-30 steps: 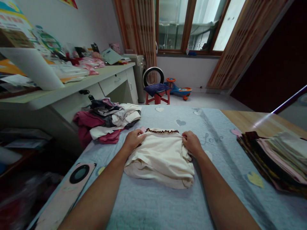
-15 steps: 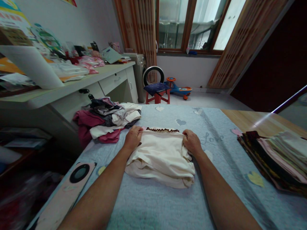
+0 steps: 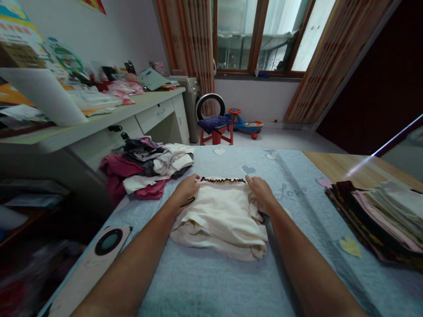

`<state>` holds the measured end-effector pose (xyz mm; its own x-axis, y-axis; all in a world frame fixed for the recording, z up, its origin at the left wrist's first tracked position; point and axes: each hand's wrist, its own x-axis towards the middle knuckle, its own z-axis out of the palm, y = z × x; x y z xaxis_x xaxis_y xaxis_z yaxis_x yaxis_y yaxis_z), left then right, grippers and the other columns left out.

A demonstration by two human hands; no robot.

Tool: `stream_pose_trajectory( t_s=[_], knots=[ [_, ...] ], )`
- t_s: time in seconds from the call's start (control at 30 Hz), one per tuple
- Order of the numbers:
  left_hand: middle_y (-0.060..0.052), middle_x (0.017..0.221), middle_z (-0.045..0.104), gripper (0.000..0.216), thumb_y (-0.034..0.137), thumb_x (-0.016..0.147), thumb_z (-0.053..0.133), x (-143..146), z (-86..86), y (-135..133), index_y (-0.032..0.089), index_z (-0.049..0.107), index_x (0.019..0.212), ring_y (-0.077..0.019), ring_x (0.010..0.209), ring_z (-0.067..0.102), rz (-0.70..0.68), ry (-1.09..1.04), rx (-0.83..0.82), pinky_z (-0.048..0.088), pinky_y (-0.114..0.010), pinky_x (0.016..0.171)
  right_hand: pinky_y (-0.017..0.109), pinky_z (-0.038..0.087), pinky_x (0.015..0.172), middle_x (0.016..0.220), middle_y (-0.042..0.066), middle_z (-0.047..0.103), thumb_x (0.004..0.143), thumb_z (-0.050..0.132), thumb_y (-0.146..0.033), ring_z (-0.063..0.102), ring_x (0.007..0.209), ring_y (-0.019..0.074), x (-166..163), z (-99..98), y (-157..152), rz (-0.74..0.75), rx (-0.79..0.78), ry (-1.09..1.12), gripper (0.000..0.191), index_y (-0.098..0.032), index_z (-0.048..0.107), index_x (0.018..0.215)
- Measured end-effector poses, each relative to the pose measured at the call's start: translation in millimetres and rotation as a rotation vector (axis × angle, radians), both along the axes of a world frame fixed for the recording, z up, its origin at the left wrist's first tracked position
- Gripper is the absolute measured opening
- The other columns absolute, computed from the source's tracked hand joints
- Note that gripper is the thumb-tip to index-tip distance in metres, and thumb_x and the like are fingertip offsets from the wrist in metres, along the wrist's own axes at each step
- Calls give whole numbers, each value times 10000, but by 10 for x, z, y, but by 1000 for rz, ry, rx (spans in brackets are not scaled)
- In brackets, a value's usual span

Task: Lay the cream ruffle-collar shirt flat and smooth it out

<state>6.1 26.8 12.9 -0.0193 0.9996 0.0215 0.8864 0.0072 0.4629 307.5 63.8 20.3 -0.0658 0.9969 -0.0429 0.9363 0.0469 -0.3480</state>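
A cream-coloured garment (image 3: 221,215), folded into a rough rectangle, lies in front of me on the light blue quilted cover (image 3: 211,290). Brown ruffled trim (image 3: 223,180) runs along its far edge. At that edge's left corner, my left hand (image 3: 187,191) is closed on the cloth, fingers pointing inward. Opposite it, my right hand (image 3: 260,192) grips the right corner, its thumb along the top. The fingertips under the fabric are hidden. Loose folds bunch at the garment's near side and beside my right wrist.
Crumpled clothes (image 3: 148,167) form a heap at the far left. Folded clothes (image 3: 380,215) are stacked at the right. A pale pink panel with a dark round ring (image 3: 92,268) lies near my left forearm. A cluttered desk (image 3: 155,103) stands left; a red stool (image 3: 216,135) is beyond.
Both hands have shifted slightly inward along the garment's far edge, bringing them closer together. The garment stays almost in place, and the view has tilted up a little.
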Motion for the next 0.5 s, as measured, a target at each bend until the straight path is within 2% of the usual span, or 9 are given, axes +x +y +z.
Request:
stream_pose_trajectory(
  t_s=[0.07, 0.17, 0.23, 0.37, 0.5],
  knots=[
    [-121, 1004, 719, 305, 250, 895, 433, 20, 42, 99, 131, 667, 1050, -213, 894, 650, 20, -39, -36, 448, -265, 738, 238, 378, 680, 988, 171, 740, 1011, 326, -490, 672, 884, 188, -80, 2, 54, -20, -8, -8, 557, -136, 749, 931],
    [-134, 862, 715, 403, 371, 933, 377, 60, 43, 218, 134, 683, 822, -229, 817, 636, 44, -20, -40, 424, -283, 688, 246, 374, 647, 973, 156, 744, 960, 443, -474, 675, 839, 199, -178, -9, 86, -1, -38, -14, 451, -142, 748, 942],
    [-112, 755, 701, 400, 429, 894, 441, 82, 21, 256, 139, 677, 754, -225, 733, 621, 52, -17, -56, 400, -285, 638, 247, 370, 633, 957, 134, 745, 918, 522, -413, 665, 810, 200, -194, -24, 80, 64, -42, 6, 348, -144, 743, 935],
    [-45, 662, 690, 218, 348, 735, 609, 85, 19, 245, 149, 698, 727, -194, 656, 605, -41, -64, -95, 379, -258, 587, 221, 372, 630, 946, 82, 739, 859, 574, -263, 629, 779, 166, -95, -61, 52, 189, -7, 131, 205, -140, 710, 951],
    [-50, 832, 737, 238, 291, 740, 576, 61, 85, 218, 154, 730, 860, -202, 780, 633, -147, -132, -62, 430, -251, 662, 204, 378, 632, 906, 42, 725, 837, 559, -201, 603, 758, 143, 61, -58, 77, 236, -19, 240, 160, -150, 686, 919]
  ],
)
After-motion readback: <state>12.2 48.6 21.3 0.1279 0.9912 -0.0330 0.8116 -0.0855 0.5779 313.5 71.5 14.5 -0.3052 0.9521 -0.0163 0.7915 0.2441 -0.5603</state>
